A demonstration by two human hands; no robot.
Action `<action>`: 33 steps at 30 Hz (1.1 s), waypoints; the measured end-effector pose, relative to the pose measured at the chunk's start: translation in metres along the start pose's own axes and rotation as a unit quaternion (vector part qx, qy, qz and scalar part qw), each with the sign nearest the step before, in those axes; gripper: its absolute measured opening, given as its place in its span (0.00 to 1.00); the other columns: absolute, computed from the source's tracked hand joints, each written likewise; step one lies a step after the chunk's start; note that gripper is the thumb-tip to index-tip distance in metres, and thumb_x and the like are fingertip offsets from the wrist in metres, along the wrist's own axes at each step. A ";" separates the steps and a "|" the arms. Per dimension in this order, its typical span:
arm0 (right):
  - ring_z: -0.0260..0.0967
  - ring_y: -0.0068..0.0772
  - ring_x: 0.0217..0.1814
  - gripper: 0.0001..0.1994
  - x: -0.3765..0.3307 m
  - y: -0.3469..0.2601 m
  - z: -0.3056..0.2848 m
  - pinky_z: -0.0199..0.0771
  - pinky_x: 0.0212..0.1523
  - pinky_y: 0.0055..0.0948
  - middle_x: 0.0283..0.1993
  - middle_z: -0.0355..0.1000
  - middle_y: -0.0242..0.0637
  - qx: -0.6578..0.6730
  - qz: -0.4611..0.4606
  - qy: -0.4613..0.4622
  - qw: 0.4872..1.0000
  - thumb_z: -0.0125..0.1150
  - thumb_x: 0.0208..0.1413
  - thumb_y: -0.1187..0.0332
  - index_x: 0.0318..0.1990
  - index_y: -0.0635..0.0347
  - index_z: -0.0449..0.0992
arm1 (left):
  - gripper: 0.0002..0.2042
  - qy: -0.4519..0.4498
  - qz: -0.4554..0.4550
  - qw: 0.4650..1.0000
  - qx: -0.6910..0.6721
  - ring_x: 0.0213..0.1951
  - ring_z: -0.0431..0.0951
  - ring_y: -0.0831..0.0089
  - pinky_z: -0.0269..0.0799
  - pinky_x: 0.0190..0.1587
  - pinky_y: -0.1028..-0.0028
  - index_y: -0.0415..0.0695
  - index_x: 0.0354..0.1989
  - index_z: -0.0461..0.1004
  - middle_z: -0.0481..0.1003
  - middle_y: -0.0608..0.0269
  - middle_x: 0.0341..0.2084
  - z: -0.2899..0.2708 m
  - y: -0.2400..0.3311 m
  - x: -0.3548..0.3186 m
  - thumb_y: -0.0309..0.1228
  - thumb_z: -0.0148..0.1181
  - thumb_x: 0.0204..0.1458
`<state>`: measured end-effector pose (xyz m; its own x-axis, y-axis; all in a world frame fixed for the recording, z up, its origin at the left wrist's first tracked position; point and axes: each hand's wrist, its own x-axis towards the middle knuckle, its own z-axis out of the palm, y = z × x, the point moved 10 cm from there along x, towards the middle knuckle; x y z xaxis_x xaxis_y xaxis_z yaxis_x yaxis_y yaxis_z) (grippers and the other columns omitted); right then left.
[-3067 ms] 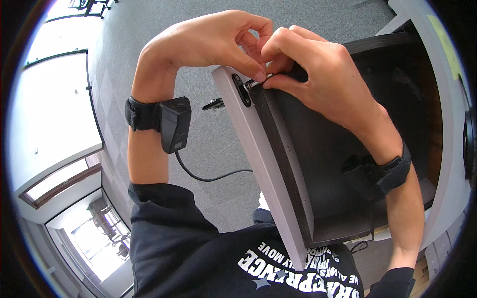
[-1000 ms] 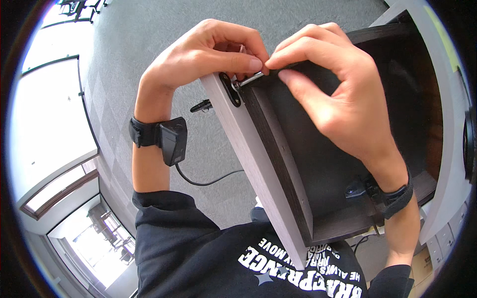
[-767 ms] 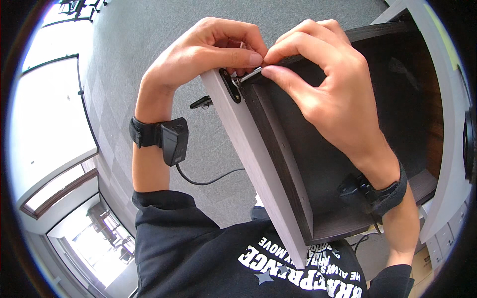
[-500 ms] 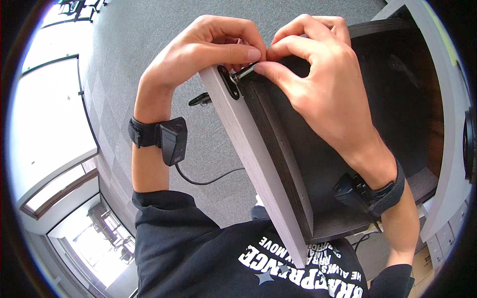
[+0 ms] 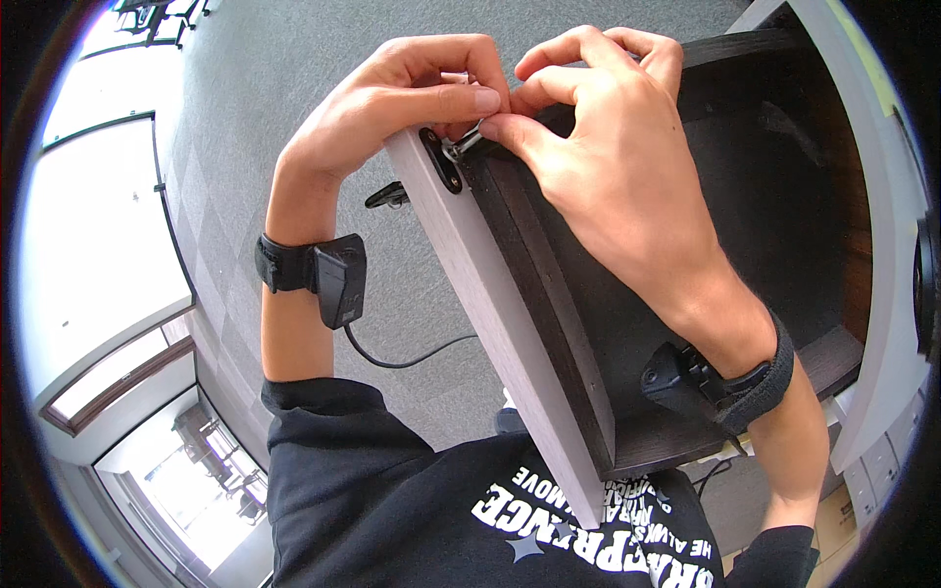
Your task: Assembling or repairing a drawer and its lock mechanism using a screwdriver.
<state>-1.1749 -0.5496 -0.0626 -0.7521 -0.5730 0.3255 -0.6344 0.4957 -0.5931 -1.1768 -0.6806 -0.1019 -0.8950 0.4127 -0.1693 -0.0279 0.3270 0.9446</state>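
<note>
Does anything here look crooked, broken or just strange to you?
Nothing looks broken or spilled. The one odd thing is the dark drawer: it is out of any cabinet and tilted in the air, with the left hand and right hand pinching a small metal fitting at its pale front panel.

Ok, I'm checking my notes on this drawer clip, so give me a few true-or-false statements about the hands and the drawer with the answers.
1. Both hands meet at the top corner of the drawer front. True.
2. The right hand holds a screwdriver. False: its thumb and forefinger pinch a small metal piece with no tool in sight.
3. The left hand rests flat on the floor. False: it grips the top of the drawer front.
4. Each wrist wears a black band. True.
5. The drawer's inside is white. False: it is dark brown.
</note>
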 end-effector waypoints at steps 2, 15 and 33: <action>0.59 0.45 0.63 0.10 0.000 -0.006 -0.005 0.61 0.64 0.40 0.48 0.79 0.38 0.077 0.023 0.028 0.996 0.72 0.54 0.66 0.38 0.63 0.87 | 0.11 0.010 0.012 1.000 -0.017 0.25 0.74 0.82 0.66 0.31 0.84 0.47 0.34 0.81 0.74 0.69 0.22 0.000 0.002 -0.004 0.41 0.63 0.60; 0.62 0.52 0.62 0.10 0.009 -0.014 -0.005 0.64 0.59 0.46 0.45 0.77 0.48 0.068 0.003 -0.071 0.995 0.68 0.52 0.67 0.40 0.61 0.79 | 0.13 0.006 0.013 1.000 -0.015 0.22 0.69 0.83 0.61 0.29 0.83 0.47 0.33 0.79 0.70 0.71 0.19 0.007 -0.001 -0.019 0.43 0.62 0.61; 0.71 0.47 0.49 0.09 -0.009 -0.035 -0.011 0.60 0.56 0.45 0.33 0.78 0.41 0.106 0.108 -0.047 0.987 0.66 0.54 0.70 0.39 0.61 0.73 | 0.20 0.012 -0.040 0.999 0.012 0.23 0.67 0.86 0.57 0.26 0.85 0.42 0.34 0.77 0.70 0.72 0.22 0.017 -0.008 -0.034 0.48 0.53 0.63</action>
<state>-1.1472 -0.5548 -0.0367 -0.8396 -0.5319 0.1102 -0.4019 0.4718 -0.7847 -1.1383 -0.6831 -0.1081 -0.9008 0.3635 -0.2376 -0.0903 0.3784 0.9212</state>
